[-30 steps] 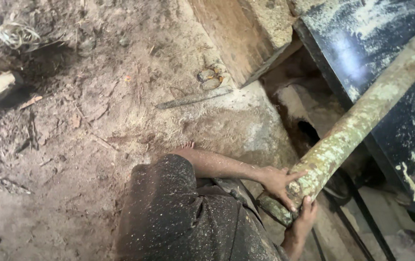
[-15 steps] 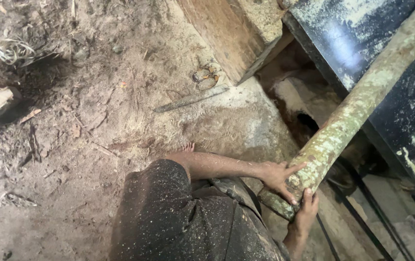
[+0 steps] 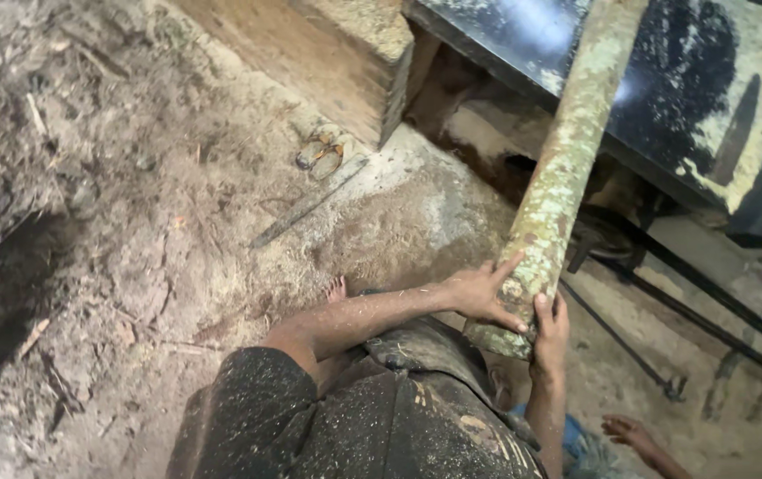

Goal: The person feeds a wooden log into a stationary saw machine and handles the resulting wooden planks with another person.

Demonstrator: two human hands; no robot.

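Observation:
A long round log [image 3: 567, 151] with pale greenish, mottled bark slants from its near end by my waist up onto a dark machine bed [image 3: 709, 98] at the top right. My left hand [image 3: 480, 293] presses on the log's near end from the left, fingers spread over the bark. My right hand [image 3: 547, 330] grips the same end from below and the right. My dark, sawdust-flecked shirt fills the bottom of the view. My bare foot [image 3: 336, 289] shows beside my left forearm.
Sawdust covers the dirt floor [image 3: 150, 248]. A squared timber block [image 3: 328, 62] lies at the top centre, with a pair of sandals [image 3: 320, 154] at its foot. Thin dark rods [image 3: 709, 293] run under the machine. Another bare foot [image 3: 633, 435] shows at the bottom right.
The log's far end has swung left and it now stands steeper in the view. Both hands stay on its near end, and the view has shifted toward the machine.

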